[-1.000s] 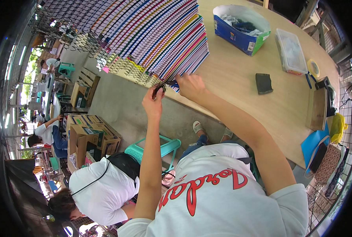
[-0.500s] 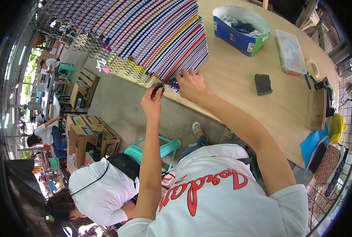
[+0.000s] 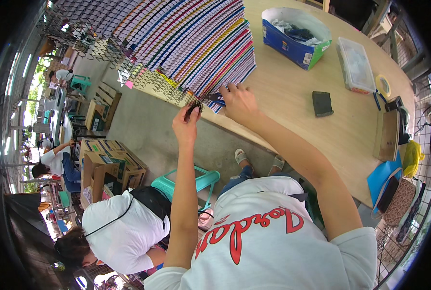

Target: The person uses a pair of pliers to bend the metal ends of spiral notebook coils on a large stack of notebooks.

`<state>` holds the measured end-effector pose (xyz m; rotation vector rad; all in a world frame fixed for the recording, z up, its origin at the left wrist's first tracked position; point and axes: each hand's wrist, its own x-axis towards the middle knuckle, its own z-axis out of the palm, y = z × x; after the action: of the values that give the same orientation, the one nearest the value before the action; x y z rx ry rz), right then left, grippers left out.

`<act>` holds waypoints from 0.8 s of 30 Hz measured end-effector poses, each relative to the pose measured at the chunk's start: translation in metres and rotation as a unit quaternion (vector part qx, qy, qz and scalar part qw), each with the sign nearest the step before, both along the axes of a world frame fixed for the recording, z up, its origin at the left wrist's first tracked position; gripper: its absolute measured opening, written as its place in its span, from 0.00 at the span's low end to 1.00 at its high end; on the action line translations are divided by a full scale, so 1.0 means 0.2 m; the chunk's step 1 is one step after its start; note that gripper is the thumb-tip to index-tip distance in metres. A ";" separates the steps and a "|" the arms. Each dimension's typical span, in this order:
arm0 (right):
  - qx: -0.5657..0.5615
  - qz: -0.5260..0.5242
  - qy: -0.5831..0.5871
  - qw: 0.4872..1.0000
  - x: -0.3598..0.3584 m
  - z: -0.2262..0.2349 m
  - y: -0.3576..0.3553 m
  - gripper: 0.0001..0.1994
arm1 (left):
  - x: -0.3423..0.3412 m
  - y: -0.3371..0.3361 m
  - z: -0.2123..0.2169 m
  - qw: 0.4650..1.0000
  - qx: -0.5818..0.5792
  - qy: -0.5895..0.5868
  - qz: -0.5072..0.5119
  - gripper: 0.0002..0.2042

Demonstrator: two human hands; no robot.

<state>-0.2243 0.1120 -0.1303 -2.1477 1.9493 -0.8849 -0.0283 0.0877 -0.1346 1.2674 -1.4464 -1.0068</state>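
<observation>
Hands: The left hand [image 3: 186, 124] pinched, thumb and fingers together, a small tangle of dark wire [image 3: 193, 107] just off the table's edge; the right hand [image 3: 240, 102] was closed on a blue tool [image 3: 217, 98] whose kind could not be made out.
Notebooks: A long stack of spiral-bound notebooks [image 3: 196, 55], edged in many colours, stood at the far left of the table, its near corner beside both hands.
Tabletop: The pale wooden table [image 3: 288, 123] curved away to the right, bearing a dark block [image 3: 323, 104] near its middle.
Containers: A blue-and-green box [image 3: 288, 47] of scraps sat beyond the block, near a clear plastic case [image 3: 356, 65] and a roll of tape [image 3: 383, 84].
Right edge: A blue folder [image 3: 377, 181], a yellow bag [image 3: 412, 159] and a patterned pouch [image 3: 399, 202] crowded beside a wire grille.
Floor: Cardboard boxes [image 3: 113, 166] and a wooden pallet [image 3: 108, 99] rested on grey concrete [image 3: 145, 118], with a teal stool [image 3: 203, 180] nearer.
Co-workers: One person in white [image 3: 123, 231] bent low at left; another [image 3: 56, 162] sat farther back.
</observation>
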 end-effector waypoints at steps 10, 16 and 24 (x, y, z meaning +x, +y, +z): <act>0.021 -0.003 0.014 1.000 0.01 0.02 -0.06 0.15 | -0.03 0.01 0.05 0.995 0.057 0.085 0.004 0.10; 0.100 0.055 -0.021 0.993 -0.04 0.06 -0.05 0.13 | -0.01 -0.01 0.05 0.995 0.050 0.086 0.022 0.10; -0.031 -0.010 0.055 0.998 0.02 0.10 -0.02 0.16 | -0.03 0.00 0.06 0.994 0.043 0.095 0.026 0.11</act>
<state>-0.2209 0.1074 -0.1109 -2.2619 2.0224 -0.8574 -0.0343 0.0870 -0.1222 1.2292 -1.2299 -1.1321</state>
